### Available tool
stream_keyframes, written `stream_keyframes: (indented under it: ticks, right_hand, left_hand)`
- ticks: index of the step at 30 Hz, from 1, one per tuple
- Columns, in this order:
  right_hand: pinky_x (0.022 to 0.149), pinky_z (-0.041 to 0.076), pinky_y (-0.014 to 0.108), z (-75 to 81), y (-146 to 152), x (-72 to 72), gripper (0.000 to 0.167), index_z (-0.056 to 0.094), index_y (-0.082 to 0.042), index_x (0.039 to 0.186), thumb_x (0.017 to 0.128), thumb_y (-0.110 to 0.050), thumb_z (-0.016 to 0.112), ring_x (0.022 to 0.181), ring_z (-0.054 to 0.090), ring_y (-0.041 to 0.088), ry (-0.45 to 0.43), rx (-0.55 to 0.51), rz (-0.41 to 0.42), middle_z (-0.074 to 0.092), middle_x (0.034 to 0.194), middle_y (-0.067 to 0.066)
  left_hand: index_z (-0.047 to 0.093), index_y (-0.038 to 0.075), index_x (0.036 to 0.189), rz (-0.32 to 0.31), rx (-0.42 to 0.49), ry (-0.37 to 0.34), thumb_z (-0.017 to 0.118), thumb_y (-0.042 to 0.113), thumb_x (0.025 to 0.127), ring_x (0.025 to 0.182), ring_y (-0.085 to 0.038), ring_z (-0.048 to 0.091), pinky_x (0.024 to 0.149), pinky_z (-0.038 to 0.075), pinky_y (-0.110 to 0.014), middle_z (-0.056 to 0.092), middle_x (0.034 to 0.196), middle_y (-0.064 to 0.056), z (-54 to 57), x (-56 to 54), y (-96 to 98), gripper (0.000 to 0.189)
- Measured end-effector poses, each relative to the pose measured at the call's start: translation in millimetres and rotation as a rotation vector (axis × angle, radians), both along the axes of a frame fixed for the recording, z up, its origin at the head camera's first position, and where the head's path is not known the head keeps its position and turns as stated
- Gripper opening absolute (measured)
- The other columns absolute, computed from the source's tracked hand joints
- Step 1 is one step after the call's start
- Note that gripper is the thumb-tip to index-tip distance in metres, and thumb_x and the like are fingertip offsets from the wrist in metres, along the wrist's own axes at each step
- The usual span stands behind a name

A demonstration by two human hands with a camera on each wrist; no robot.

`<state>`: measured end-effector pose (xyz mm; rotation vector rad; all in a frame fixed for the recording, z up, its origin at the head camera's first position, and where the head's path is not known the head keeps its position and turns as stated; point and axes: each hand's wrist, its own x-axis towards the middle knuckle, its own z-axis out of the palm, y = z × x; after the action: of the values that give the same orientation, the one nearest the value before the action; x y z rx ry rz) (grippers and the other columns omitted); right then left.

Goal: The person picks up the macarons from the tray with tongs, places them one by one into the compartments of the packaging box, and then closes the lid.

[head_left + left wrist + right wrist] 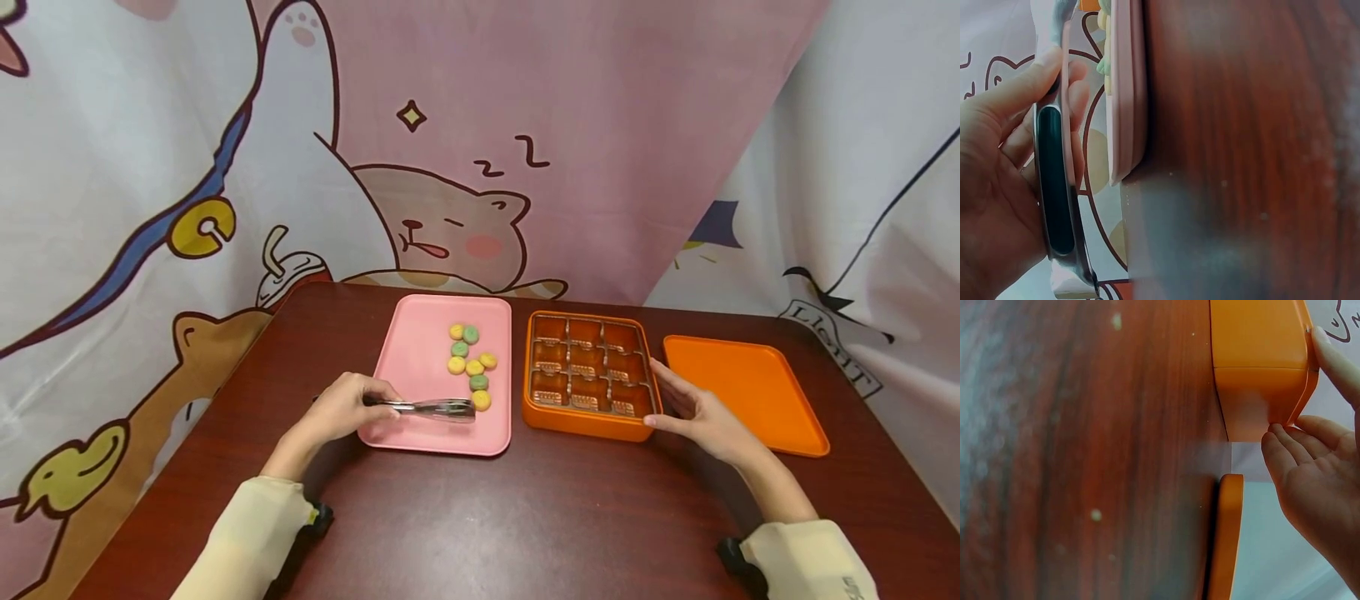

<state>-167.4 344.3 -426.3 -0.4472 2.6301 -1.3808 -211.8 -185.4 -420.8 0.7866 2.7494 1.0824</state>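
Note:
My left hand (pixel 347 408) grips metal tongs (pixel 442 408) with dark handle inlays; the tongs also show in the left wrist view (pixel 1055 181). Their tips reach over the pink tray (pixel 420 358), beside the nearest yellow macaron (pixel 482 401); whether they touch cannot be told. Several small yellow and green macarons (pixel 459 350) lie in a crooked line on the tray's right half. My right hand (pixel 701 417) touches the near right corner of an orange box (pixel 588 422), thumb at the front rim and nearly straight fingers (pixel 1297 450) against the right side. Its brown insert (pixel 581 358) has three rows of three compartments.
A flat orange lid or tray (pixel 742 392) lies on the dark red wooden table (pixel 480 525), right of the box. Behind the table hangs a curtain (pixel 600 167) printed with cartoon animals. A narrow strip of table separates the pink tray from the box.

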Motion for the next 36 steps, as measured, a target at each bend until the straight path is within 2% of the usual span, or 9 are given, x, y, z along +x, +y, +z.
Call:
stream_keyframes:
  ticks: [12, 24, 34, 36]
  right_hand:
    - [0.096, 0.030, 0.000, 0.2, -1.0, -0.7, 0.084, 0.016, -0.001, 0.158, 0.095, -0.017, 0.068, 0.143, 0.022, 0.053, 0.004, 0.001, 0.002, 0.017, 0.164, 0.024]
    - [0.097, 0.029, 0.000, -0.5, -1.1, -0.1, 0.083, 0.016, -0.002, 0.159, 0.095, -0.015, 0.068, 0.143, 0.021, 0.052, -0.009, -0.011, 0.006, 0.016, 0.165, 0.023]
    - [0.098, 0.030, 0.000, -0.9, -0.1, 0.6, 0.083, 0.016, -0.005, 0.159, 0.095, -0.015, 0.067, 0.146, 0.021, 0.046, -0.001, -0.020, 0.015, 0.015, 0.165, 0.023]
    - [0.098, 0.030, 0.000, -1.0, -0.2, 0.8, 0.083, 0.016, -0.006, 0.159, 0.095, -0.015, 0.067, 0.148, 0.023, 0.042, -0.001, -0.023, 0.018, 0.015, 0.165, 0.022]
  left_hand:
    - [0.078, 0.014, 0.088, 0.080, 0.028, -0.008, 0.080, 0.010, 0.081, 0.070, -0.006, 0.056, 0.065, 0.046, -0.022, 0.072, 0.080, 0.003, 4.6, 0.3, 3.9, 0.008]
    - [0.077, 0.012, 0.088, 0.084, 0.061, 0.002, 0.080, 0.009, 0.082, 0.070, -0.005, 0.058, 0.066, 0.048, -0.021, 0.072, 0.079, 0.002, 6.6, -0.7, 10.6, 0.008]
    - [0.077, 0.013, 0.089, 0.091, 0.065, -0.007, 0.080, 0.010, 0.082, 0.071, -0.008, 0.059, 0.065, 0.048, -0.022, 0.073, 0.080, 0.002, 9.5, -1.7, 15.1, 0.008]
    - [0.077, 0.013, 0.088, 0.093, 0.066, -0.005, 0.080, 0.009, 0.082, 0.071, -0.007, 0.059, 0.065, 0.048, -0.022, 0.073, 0.080, 0.002, 9.5, -2.0, 15.9, 0.007]
